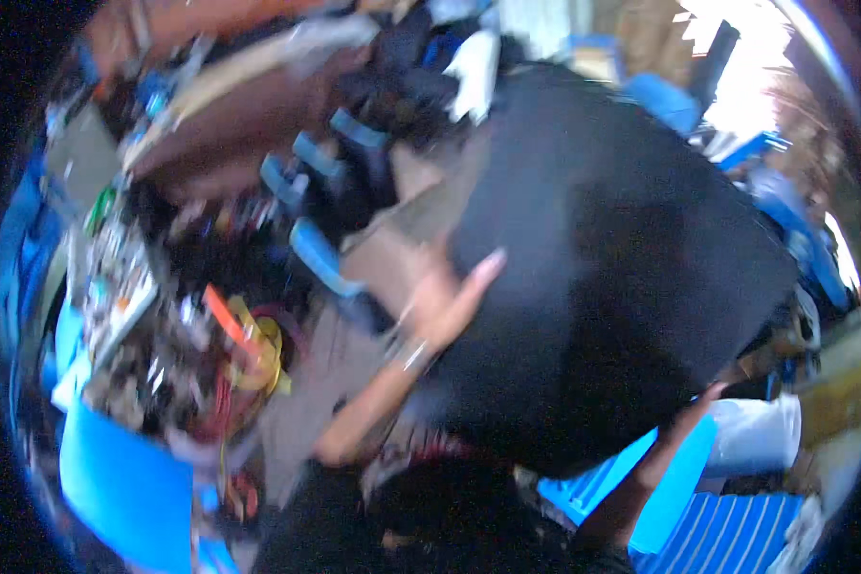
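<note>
A large black sheet or panel, roughly rectangular and smeared by motion, is tilted in front of me and covers much of the middle and right. At its left edge is my left hand, thumb lying on the black face and the fingers blurred near the edge; a bracelet circles that wrist. Low on the right, my right hand grips the lower right edge, its fingers mostly hidden by the panel. Just beyond my left hand stand several dark items with light blue rims, too blurred to name.
A blue chair-like piece is at lower left, near a cluttered heap with an orange strip and a yellow ring. Blue slatted plastic and a white container sit at lower right. A brown panel lies far left.
</note>
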A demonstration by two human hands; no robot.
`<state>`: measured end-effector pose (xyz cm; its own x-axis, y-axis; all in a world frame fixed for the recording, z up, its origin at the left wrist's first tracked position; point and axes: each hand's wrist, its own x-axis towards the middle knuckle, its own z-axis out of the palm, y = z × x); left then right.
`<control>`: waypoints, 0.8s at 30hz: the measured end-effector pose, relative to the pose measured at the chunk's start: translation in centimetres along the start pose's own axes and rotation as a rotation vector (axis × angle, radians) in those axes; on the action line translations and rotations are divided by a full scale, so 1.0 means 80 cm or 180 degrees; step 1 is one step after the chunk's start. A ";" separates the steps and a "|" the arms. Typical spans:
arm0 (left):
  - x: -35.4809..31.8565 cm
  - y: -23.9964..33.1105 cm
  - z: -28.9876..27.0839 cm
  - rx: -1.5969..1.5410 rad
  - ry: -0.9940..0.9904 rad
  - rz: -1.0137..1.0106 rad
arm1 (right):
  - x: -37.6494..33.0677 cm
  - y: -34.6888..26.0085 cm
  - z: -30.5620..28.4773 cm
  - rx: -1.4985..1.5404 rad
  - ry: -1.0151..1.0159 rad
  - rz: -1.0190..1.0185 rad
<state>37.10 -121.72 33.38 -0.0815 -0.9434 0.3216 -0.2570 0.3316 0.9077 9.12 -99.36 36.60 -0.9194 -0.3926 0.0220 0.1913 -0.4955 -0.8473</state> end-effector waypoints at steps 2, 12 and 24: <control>0.076 -0.039 0.062 -0.0094 0.0172 -0.0447 | 0.032 0.070 -0.012 -0.2275 0.0650 -0.0705; 0.397 -0.457 0.284 -0.0329 0.0336 -0.1045 | 0.265 0.487 0.086 -0.0241 0.0755 0.0355; 0.670 -0.926 0.283 -0.2460 0.0256 -0.2141 | 0.268 0.927 0.168 -0.0287 0.0280 0.1626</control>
<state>29.97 -197.04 -22.70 -0.0776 -0.9420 -0.3265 0.4670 -0.3237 0.8229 8.19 -154.95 -18.62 -0.7429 -0.4983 -0.4471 0.5958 -0.1877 -0.7809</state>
